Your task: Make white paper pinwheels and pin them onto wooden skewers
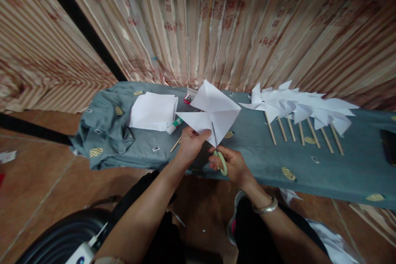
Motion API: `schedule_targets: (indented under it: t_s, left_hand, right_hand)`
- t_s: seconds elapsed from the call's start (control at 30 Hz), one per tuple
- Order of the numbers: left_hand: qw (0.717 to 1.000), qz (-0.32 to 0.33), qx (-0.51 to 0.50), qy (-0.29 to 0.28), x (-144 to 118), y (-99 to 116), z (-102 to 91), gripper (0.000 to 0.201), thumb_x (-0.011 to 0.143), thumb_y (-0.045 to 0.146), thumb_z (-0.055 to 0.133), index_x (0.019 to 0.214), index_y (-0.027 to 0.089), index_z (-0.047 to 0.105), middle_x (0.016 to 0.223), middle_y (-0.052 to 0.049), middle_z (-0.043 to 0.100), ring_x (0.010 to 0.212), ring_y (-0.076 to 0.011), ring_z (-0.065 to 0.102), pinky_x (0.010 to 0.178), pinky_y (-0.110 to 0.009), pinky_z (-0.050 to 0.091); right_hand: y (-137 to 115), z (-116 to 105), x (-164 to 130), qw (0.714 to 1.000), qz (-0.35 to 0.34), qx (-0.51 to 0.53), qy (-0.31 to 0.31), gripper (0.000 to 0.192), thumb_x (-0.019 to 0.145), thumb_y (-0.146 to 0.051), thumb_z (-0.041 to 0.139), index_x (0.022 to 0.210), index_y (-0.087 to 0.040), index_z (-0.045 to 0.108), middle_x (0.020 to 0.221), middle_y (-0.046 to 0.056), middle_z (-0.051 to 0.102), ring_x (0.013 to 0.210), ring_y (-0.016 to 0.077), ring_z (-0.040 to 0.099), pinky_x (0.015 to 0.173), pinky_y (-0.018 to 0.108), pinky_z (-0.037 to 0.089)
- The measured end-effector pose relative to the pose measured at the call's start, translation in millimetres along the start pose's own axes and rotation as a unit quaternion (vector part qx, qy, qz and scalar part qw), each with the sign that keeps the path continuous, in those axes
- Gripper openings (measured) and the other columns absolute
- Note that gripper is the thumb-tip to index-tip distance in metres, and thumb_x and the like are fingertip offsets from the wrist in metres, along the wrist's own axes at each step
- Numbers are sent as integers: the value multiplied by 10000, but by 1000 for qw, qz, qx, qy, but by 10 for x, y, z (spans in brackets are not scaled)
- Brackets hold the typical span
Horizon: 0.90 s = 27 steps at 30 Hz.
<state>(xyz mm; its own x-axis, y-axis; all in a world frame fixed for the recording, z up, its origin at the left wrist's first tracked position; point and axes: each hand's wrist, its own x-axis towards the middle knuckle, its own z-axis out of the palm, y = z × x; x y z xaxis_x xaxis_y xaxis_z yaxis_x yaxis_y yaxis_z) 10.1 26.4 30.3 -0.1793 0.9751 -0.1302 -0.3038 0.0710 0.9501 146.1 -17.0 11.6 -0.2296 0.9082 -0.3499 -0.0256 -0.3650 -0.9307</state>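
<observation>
A square sheet of white paper (213,101), slit from its left side toward the middle, is held up over the table. My left hand (192,143) pinches its lower left part between thumb and fingers. In my right hand (230,164) is a pair of scissors (221,161) with pale green handles, its blades lying along the sheet's lower corner and pointing to the centre. Behind my left hand lie a green and white tube (175,124) and wooden sticks (175,144), partly covered. A small red box (189,97) with its contents showing sits beyond the sheet.
A stack of white paper (153,111) lies on the left of the cloth-covered table (247,165). Several paper pinwheels (297,107) on wooden sticks are lined up at the right. A dark object (388,145) rests at the right edge; a patterned curtain (198,24) hangs behind.
</observation>
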Motion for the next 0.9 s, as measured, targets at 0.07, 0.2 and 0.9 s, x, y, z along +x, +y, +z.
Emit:
schedule_targets:
  t_s: [0.07,0.2,0.9]
  left_hand:
    - [1000,-3,1,-1,-4,3,-1,151,548,219,749,665,159,676,659,-1,684,613,-148,588,648,-277,461]
    - [1000,3,0,-4,-2,-17,-2,164,553,225,748,691,163,684,683,-5,695,628,-155,602,664,-287,473]
    - [1000,-7,-25,-16,-20,-28,14,200,524,228,753,685,156,659,672,10,676,615,-131,582,663,-268,470]
  right_hand:
    - [-4,-1,-3,1000,5,2,-1,473,549,-515,847,834,-185,663,567,-29,638,480,105,575,450,220,431]
    - [-12,-9,0,1000,5,6,0,492,530,-519,852,838,-184,663,567,-27,644,493,111,583,477,233,456]
    - [26,-36,37,1000,-23,-7,1,444,585,-532,816,794,-175,655,568,-18,638,498,113,554,489,243,420]
